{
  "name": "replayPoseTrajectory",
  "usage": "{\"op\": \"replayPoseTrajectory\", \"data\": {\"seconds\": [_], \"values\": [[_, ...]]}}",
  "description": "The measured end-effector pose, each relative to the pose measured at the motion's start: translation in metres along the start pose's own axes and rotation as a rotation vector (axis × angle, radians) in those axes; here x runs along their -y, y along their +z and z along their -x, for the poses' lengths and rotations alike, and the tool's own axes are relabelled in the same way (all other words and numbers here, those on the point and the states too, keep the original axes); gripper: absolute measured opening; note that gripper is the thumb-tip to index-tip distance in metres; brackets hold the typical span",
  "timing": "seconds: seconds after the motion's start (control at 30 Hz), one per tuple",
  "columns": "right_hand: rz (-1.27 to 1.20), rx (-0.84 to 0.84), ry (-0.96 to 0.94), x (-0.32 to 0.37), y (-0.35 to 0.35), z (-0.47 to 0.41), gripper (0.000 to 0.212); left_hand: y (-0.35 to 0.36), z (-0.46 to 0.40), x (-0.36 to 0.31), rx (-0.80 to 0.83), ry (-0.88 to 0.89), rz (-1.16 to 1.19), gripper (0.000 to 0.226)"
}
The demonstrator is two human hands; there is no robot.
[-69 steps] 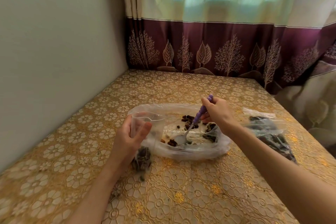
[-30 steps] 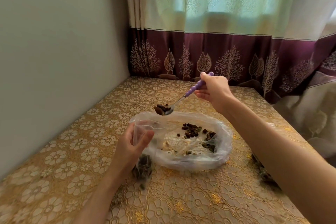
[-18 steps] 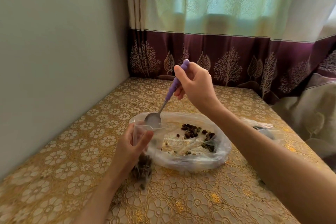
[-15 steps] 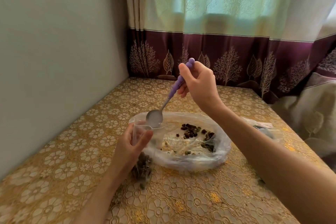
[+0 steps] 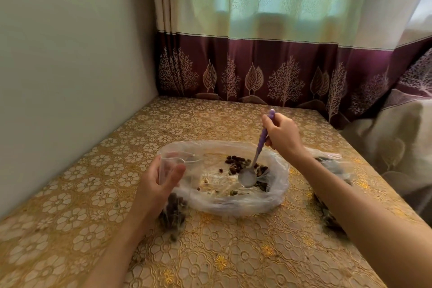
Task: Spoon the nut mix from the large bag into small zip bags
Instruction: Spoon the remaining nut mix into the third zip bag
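Observation:
The large clear bag [image 5: 275, 196] lies open on the table with a thin scatter of dark nut mix [image 5: 236, 163] inside. My left hand [image 5: 156, 184] grips the small zip bag [image 5: 173, 170] upright at the big bag's left edge; its mouth is held open and nuts fill its bottom [image 5: 173, 213]. My right hand [image 5: 282, 135] holds a spoon by its purple handle [image 5: 263, 138]. The spoon's metal bowl [image 5: 247, 179] is down inside the large bag, next to the nuts, and looks empty.
A gold floral tablecloth [image 5: 210, 252] covers the table. Filled small bags [image 5: 332, 217] lie at the right, partly behind my right forearm. A wall stands close on the left; a curtain [image 5: 257, 72] hangs behind the table's far edge.
The spoon tipped its load into the small zip bag, then my right hand carried it right and down into the large bag. My left hand kept the small bag in place.

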State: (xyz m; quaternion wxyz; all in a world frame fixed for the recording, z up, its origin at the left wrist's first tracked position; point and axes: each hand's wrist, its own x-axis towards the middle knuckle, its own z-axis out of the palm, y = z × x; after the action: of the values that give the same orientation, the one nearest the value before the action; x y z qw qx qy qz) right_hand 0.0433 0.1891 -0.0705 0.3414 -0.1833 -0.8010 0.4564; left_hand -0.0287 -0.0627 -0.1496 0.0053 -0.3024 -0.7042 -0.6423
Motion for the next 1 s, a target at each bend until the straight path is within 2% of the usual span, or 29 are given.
{"op": "replayPoseTrajectory", "data": {"seconds": [0.17, 0.27, 0.47, 0.63, 0.87, 1.0], "values": [[0.026, 0.069, 0.062, -0.014, -0.002, 0.004, 0.024, -0.002, 0.001, 0.0, 0.025, -0.019, -0.016, 0.104], [0.05, 0.095, 0.108, -0.02, 0.0, 0.005, 0.025, -0.001, 0.001, 0.001, 0.014, 0.002, -0.007, 0.087], [-0.1, 0.179, 0.286, -0.021, 0.007, 0.012, 0.026, 0.001, -0.001, -0.002, 0.022, 0.025, 0.016, 0.079], [-0.191, 0.218, 0.363, -0.018, 0.018, 0.02, 0.025, 0.002, -0.001, -0.002, 0.02, 0.043, 0.023, 0.078], [-0.2, 0.172, 0.339, -0.017, 0.042, 0.026, 0.029, 0.001, -0.001, -0.002, 0.001, 0.034, 0.001, 0.082], [-0.282, 0.204, 0.405, -0.017, 0.04, 0.025, 0.026, 0.0, -0.001, -0.001, 0.003, 0.03, -0.001, 0.083]]}}
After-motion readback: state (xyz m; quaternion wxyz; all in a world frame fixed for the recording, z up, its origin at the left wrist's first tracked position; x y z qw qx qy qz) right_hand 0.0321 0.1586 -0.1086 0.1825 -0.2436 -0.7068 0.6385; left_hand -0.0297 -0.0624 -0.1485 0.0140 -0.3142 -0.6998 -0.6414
